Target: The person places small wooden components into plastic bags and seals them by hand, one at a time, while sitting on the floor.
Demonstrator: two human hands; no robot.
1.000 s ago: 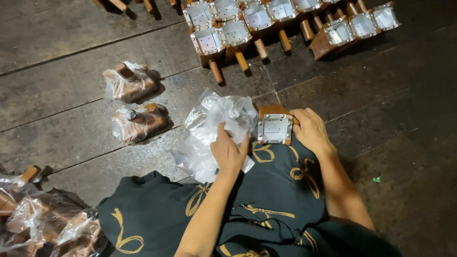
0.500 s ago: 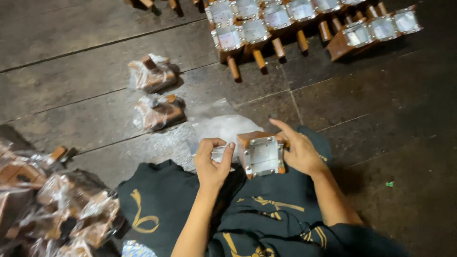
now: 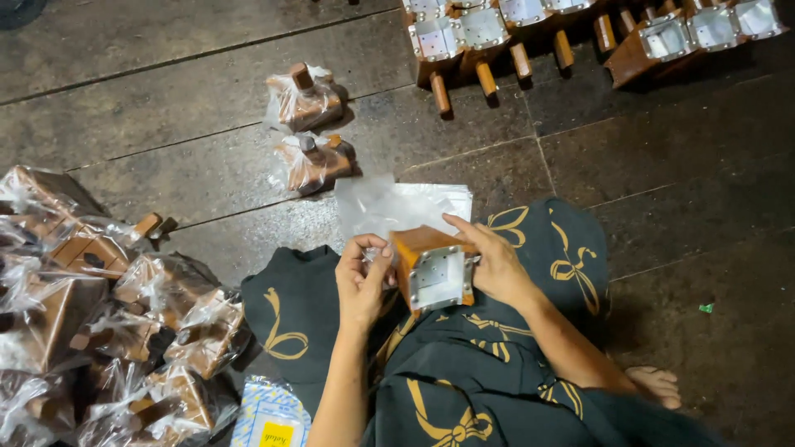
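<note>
Both hands at 1 wooden block, over the lap.

Right hand (image 3: 497,265): grip closed on the wooden block (image 3: 432,266), fingers over its top and far side; its metal-plated face points toward the camera. Left hand (image 3: 363,277): just left of the block, fingertips curled and pinched on a clear plastic bag (image 3: 397,207) whose sheet spreads out behind the block onto the floor (image 3: 166,108). Block sits between the 2 hands, above dark cloth with gold bows (image 3: 464,372). Farther out: 2 bagged blocks (image 3: 306,128) on the floor ahead-left; a pile of bagged blocks (image 3: 108,314) at left; a row of unbagged blocks (image 3: 497,33) at top.
</note>
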